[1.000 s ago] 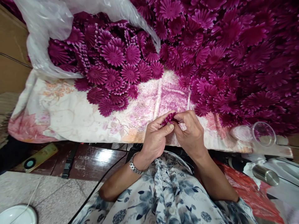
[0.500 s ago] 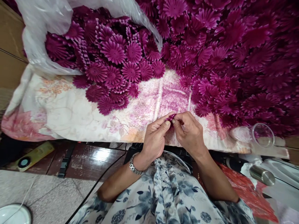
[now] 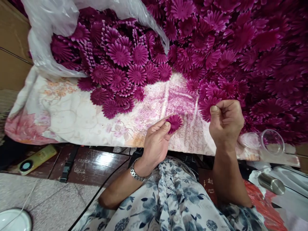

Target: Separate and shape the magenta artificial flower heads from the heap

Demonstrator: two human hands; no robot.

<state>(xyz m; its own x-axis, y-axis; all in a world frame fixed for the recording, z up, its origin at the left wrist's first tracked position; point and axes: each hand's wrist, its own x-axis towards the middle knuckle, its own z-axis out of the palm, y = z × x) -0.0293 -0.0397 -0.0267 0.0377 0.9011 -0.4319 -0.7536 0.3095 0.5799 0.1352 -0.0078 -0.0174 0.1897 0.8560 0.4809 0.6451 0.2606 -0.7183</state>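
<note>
My left hand pinches a small magenta artificial flower layer between thumb and forefinger, its narrow petals fanned out above the cloth. To the right, my right hand is closed in a pinch at the edge of another magenta flower layer, by the near side of a large heap. The heap of magenta flower layers fills the right and back of the table. A smaller pile of stacked flower layers spills from a clear plastic bag at the left.
A floral cloth, stained with magenta, covers the table. At its right edge is a clear plastic cup. Nearby lie a metal flask and red plastic. A yellow object and a black buckle strap sit lower left.
My hands have parted. The right hand has moved right to the heap and grips a flower layer there. My left hand keeps its flower layer, now showing spread petals.
</note>
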